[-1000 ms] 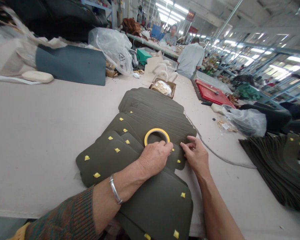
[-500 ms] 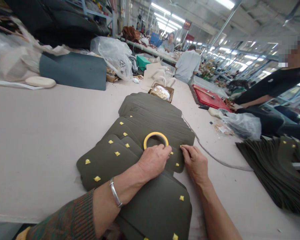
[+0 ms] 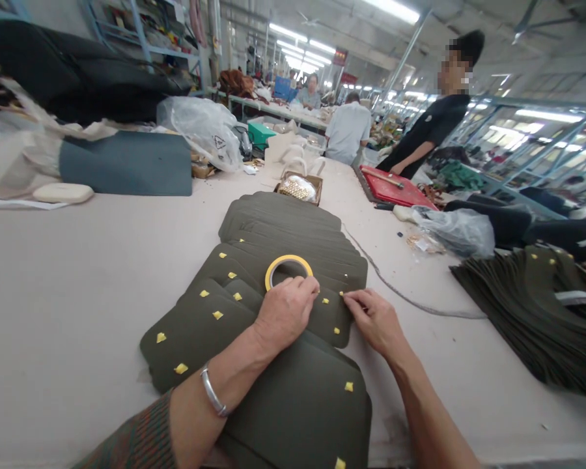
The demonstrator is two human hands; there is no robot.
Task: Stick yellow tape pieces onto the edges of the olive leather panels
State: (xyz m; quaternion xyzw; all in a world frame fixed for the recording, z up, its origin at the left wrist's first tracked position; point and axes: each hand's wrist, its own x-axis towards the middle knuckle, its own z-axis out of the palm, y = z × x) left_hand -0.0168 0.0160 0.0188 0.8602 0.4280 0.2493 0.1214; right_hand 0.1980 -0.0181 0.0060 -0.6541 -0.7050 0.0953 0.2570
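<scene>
My left hand [image 3: 288, 311] is closed on a roll of yellow tape [image 3: 289, 259], which stands tilted above overlapping dark green flat pieces [image 3: 283, 225]. At the right edge of these pieces, the thumb and forefinger of my right hand [image 3: 377, 320] come together on a small bit of yellow tape [image 3: 342, 294]. More yellow tape squares [image 3: 217, 315] dot the pieces to the left and below. My left forearm partly covers the lower pieces.
A grey cord [image 3: 400, 296] curves across the pale table [image 3: 68, 286]. At right lies a fanned stack of dark green strips [image 3: 508, 312]. Behind are a small box [image 3: 300, 189], a red tray [image 3: 395, 187], plastic bags [image 3: 200, 130] and a blue-grey sheet [image 3: 127, 163]. A person in black [image 3: 434, 124] stands beyond.
The whole view has swung right, so the table's things sit further left. The person in black has moved left, closer to the red tray. Both my hands keep nearly the same place over the pieces.
</scene>
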